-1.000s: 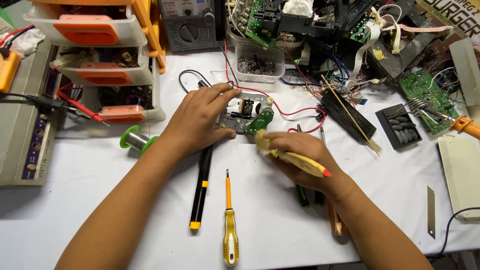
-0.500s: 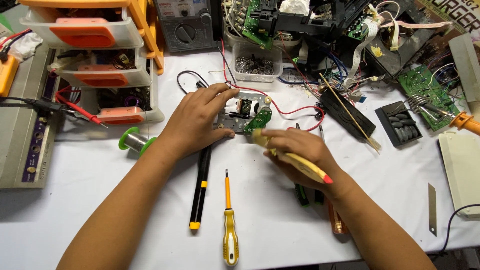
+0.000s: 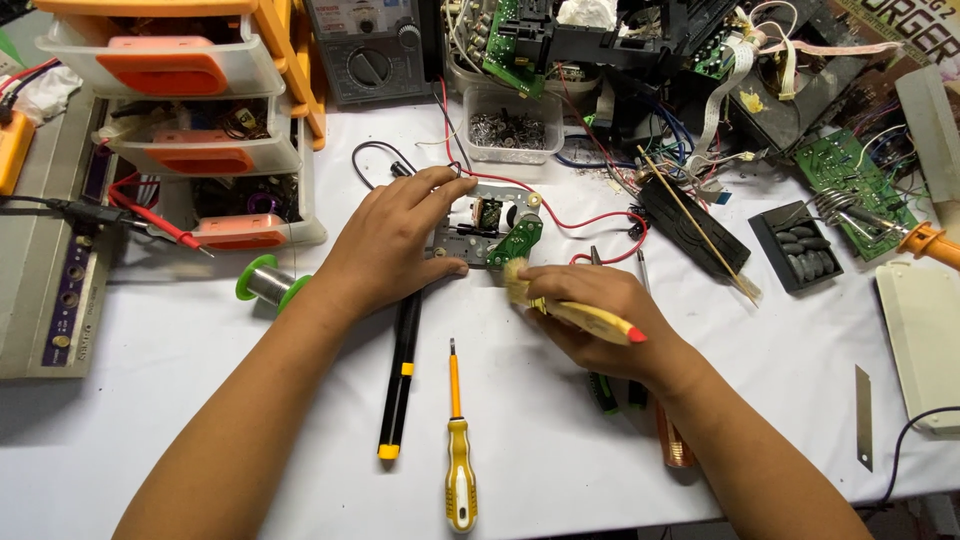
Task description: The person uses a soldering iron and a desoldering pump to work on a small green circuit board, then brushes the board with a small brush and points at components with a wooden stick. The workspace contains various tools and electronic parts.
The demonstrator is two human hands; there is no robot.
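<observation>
My left hand [image 3: 395,240] rests on a small metal mechanism with a green circuit board [image 3: 490,228] and holds it down on the white table [image 3: 180,440]. My right hand [image 3: 595,320] grips a yellow brush with a red tip [image 3: 590,320]; its pale bristles [image 3: 516,275] touch the near edge of the green board. Red wires [image 3: 590,218] run from the mechanism toward the back.
A yellow screwdriver [image 3: 458,450] and a black-and-yellow tool [image 3: 400,370] lie in front. A green solder spool [image 3: 268,283] sits left, orange drawers [image 3: 180,130] behind it. A clear tub of small parts [image 3: 508,128], circuit boards, a soldering iron [image 3: 925,240] and a blade [image 3: 863,425] lie right.
My right hand has shifted the brush a little against the board's edge; my left hand stays on the mechanism. The view has moved slightly.
</observation>
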